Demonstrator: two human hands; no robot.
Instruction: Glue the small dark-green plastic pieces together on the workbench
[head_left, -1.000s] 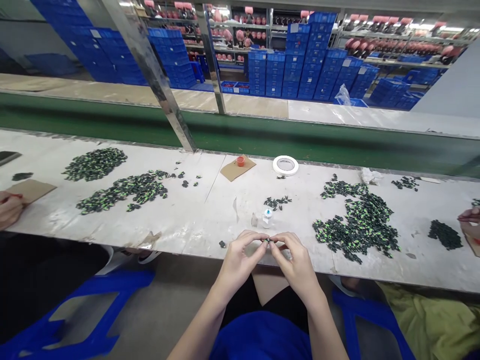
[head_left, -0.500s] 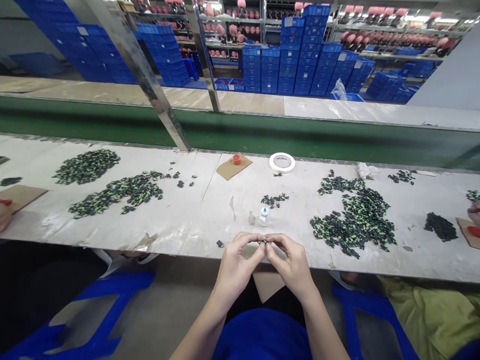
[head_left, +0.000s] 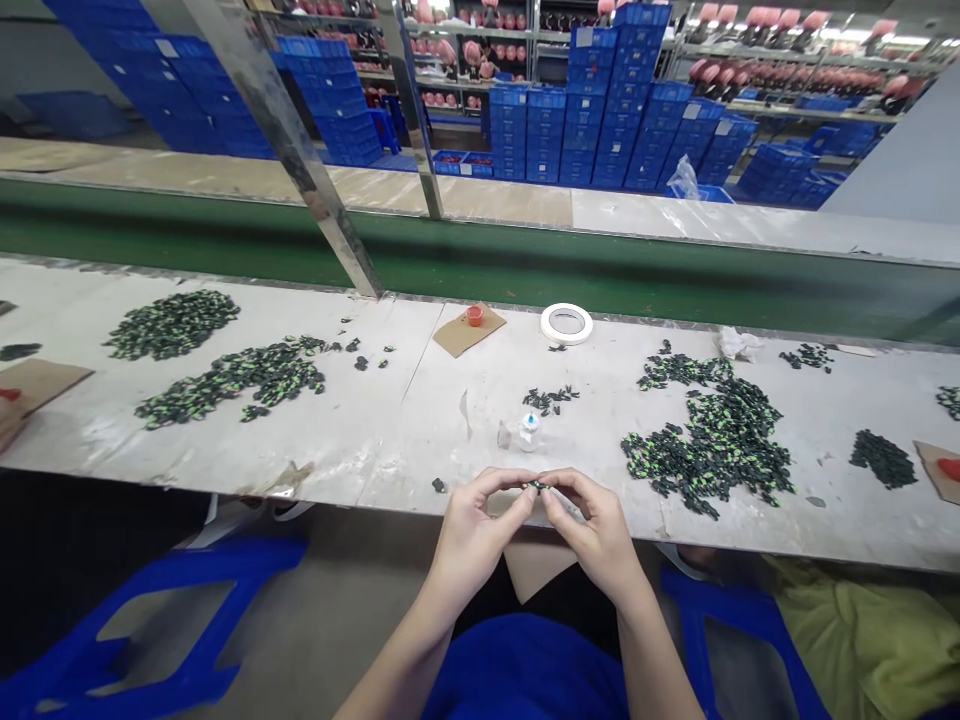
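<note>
Between the fingertips of my left hand (head_left: pixel 480 525) and my right hand (head_left: pixel 589 520) is a small black-and-green piece (head_left: pixel 535 486), pinched from both sides at the table's front edge. Fingers cover most of it, so its exact kind is not clear. Just beyond my hands stands a small clear bottle (head_left: pixel 529 432) with a white top and blue tip. Several loose dark pieces (head_left: pixel 551 400) lie behind the bottle. A single dark piece (head_left: pixel 438 485) rests left of my left hand. Brown cardboard (head_left: pixel 538 565) shows below my hands, over my lap.
Heaps of black-and-green pieces lie on the right (head_left: pixel 712 430) and left (head_left: pixel 232 380) of the white table. Farther back are a tape roll (head_left: pixel 567 324) and a red cup (head_left: pixel 475 316) on cardboard. A metal post (head_left: pixel 300 170) rises at the far edge. Blue stools (head_left: pixel 180 620) flank me.
The view has shifted slightly. My fingertips have moved a little on the small piece, which stays pinched between both hands. A co-worker's hand at the far right edge is no longer visible.
</note>
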